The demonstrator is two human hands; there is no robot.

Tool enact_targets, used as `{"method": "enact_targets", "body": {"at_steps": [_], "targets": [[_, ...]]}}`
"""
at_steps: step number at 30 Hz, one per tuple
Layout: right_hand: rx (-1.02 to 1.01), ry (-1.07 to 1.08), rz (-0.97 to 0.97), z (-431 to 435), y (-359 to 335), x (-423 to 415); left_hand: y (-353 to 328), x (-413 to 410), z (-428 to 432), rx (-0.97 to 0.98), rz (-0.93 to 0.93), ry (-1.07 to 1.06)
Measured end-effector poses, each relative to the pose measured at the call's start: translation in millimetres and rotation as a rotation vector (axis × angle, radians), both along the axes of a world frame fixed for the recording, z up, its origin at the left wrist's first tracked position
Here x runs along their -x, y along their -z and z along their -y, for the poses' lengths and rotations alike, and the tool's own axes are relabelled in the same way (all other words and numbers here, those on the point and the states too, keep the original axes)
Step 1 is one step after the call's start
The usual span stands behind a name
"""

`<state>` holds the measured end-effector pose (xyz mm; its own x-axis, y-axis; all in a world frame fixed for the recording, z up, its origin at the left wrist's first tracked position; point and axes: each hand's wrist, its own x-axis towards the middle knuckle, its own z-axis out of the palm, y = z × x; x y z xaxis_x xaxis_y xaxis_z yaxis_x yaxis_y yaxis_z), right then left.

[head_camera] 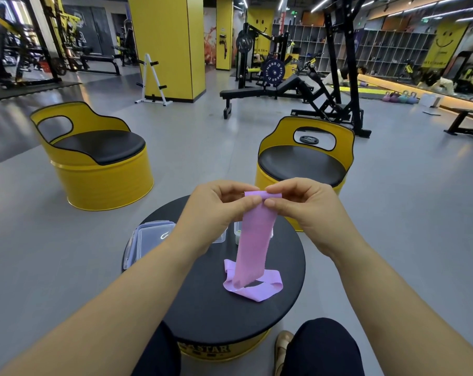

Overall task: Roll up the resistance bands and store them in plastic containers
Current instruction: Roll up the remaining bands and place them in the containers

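Note:
A pink resistance band (253,240) hangs from both my hands above the round black table (202,308). Its top edge is folded over and pinched between my left hand (216,210) and my right hand (300,204). The lower end of the band lies in loose loops on the tabletop. Clear plastic containers (151,237) with lids sit at the table's far left. Another clear container (238,234) stands behind the band, mostly hidden by it and my hands.
Two yellow barrel chairs (97,158) (305,156) with black seats stand beyond the table. Weight benches and racks (270,90) fill the gym behind them. My knees (322,346) are at the table's near edge.

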<state>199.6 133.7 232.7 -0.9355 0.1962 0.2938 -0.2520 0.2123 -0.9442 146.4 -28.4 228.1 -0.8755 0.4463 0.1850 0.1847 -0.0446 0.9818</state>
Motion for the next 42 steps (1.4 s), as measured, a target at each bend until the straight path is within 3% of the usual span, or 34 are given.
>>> {"method": "enact_targets", "body": {"at_steps": [10,17,26,42], "targets": [[-0.013,0.01,0.036,2.5,-0.5,0.0,0.2,0.0,0.0,-0.029,-0.043,-0.037],[-0.004,-0.009,0.007,1.8,2.8,0.2,-0.2,-1.5,-0.3,0.001,0.046,0.016],[-0.018,-0.021,0.07,2.6,3.4,0.0,-0.1,-3.0,0.5,0.011,-0.029,-0.026],[-0.048,0.0,0.006,1.7,5.6,-2.8,1.5,-4.2,1.7,0.039,-0.01,-0.001]]}}
